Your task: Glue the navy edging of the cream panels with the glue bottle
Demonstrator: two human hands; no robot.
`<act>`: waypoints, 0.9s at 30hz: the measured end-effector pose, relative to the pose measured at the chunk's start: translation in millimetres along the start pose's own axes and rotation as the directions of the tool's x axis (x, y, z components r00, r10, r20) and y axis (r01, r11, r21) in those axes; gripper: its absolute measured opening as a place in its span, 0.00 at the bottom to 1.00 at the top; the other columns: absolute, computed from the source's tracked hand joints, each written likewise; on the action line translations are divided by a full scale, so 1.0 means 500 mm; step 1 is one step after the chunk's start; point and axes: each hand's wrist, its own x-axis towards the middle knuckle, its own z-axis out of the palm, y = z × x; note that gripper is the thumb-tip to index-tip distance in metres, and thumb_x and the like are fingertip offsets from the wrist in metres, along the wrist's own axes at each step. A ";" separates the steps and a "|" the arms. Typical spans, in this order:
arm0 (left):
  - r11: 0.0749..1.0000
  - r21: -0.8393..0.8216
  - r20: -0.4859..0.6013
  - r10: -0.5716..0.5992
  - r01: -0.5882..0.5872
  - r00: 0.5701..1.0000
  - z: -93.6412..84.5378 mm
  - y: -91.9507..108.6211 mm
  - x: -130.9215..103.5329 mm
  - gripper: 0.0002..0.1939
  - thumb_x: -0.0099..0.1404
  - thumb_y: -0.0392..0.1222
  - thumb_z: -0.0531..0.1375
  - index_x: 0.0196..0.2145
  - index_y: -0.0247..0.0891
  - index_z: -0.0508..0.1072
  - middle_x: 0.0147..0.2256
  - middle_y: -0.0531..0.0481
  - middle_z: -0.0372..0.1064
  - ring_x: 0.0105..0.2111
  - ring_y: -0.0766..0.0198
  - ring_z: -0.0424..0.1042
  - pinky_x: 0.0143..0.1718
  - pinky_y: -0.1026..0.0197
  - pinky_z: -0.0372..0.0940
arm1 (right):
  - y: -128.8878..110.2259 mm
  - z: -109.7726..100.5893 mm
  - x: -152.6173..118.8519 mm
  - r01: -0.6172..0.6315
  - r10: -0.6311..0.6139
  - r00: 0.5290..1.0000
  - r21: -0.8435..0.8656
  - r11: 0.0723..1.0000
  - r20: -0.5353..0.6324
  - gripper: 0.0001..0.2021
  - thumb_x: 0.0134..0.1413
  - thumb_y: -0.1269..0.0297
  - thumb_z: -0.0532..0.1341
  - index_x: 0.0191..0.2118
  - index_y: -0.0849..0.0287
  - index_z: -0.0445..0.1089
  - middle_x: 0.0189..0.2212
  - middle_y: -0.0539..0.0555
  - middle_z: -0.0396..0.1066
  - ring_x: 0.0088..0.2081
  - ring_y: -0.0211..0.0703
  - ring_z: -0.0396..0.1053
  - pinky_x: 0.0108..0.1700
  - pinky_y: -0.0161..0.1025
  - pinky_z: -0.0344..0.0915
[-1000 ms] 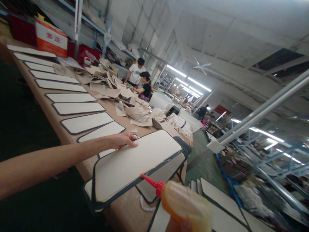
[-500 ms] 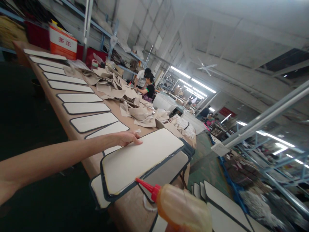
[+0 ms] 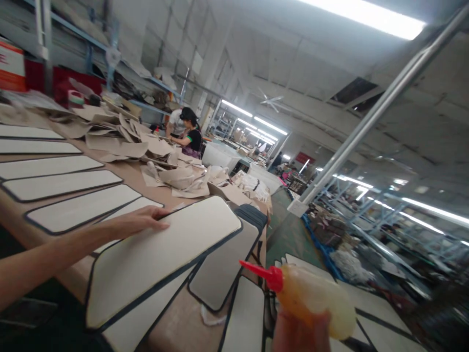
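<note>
My left hand (image 3: 141,220) rests flat on the far edge of a long white panel with a dark border (image 3: 161,254), fingers spread along its rim. This panel lies on top of other such panels at the near end of a long brown table (image 3: 135,171). My right hand (image 3: 300,332), low in the view, grips a yellowish squeeze bottle with a red nozzle (image 3: 311,298). The nozzle points left toward the panel's right end without touching it.
Several bordered white panels (image 3: 73,208) lie in a row along the table's left side. Beige cut pieces (image 3: 146,146) are heaped further back. Two people (image 3: 186,132) work at the far end. More panels (image 3: 366,303) lie lower right, beside metal racks (image 3: 384,220).
The view swung left and the panel now sits closer and lower. My left hand stays on its far edge. The bottle rose and shifted right, away from the panel's edge.
</note>
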 end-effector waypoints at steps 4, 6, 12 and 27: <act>0.996 -0.016 0.021 -0.085 0.085 0.996 0.013 0.015 -0.038 0.25 0.45 0.49 0.69 0.42 0.38 0.77 0.34 0.50 0.76 0.33 0.53 0.73 0.31 0.64 0.65 | -0.039 -0.027 0.053 -0.005 0.011 0.992 0.046 0.999 -0.127 0.24 0.55 0.51 0.56 0.56 0.53 0.62 0.60 0.56 0.58 0.61 0.58 0.54 0.64 0.65 0.42; 0.995 0.010 -0.002 -0.099 0.099 0.995 0.020 0.024 -0.052 0.26 0.44 0.50 0.69 0.42 0.39 0.77 0.35 0.50 0.76 0.34 0.53 0.73 0.31 0.64 0.65 | -0.047 -0.031 0.061 -0.030 0.046 0.984 0.098 0.995 -0.169 0.25 0.53 0.53 0.58 0.56 0.55 0.62 0.59 0.56 0.59 0.61 0.59 0.54 0.63 0.66 0.40; 0.987 0.092 0.000 -0.129 0.129 0.992 0.027 0.039 -0.066 0.26 0.44 0.52 0.69 0.42 0.41 0.77 0.38 0.50 0.76 0.39 0.49 0.72 0.36 0.61 0.66 | -0.034 -0.043 0.070 -0.093 0.112 0.991 0.223 0.970 -0.073 0.27 0.47 0.57 0.63 0.55 0.57 0.63 0.56 0.61 0.64 0.55 0.62 0.62 0.59 0.69 0.48; 0.992 -0.052 -0.067 -0.121 0.118 0.990 0.036 -0.006 -0.032 0.31 0.39 0.52 0.66 0.42 0.34 0.75 0.32 0.46 0.75 0.30 0.51 0.74 0.30 0.60 0.68 | 0.009 -0.067 0.071 -0.067 0.069 0.998 0.145 0.987 -0.005 0.32 0.43 0.51 0.65 0.55 0.55 0.62 0.57 0.60 0.61 0.57 0.61 0.61 0.59 0.61 0.55</act>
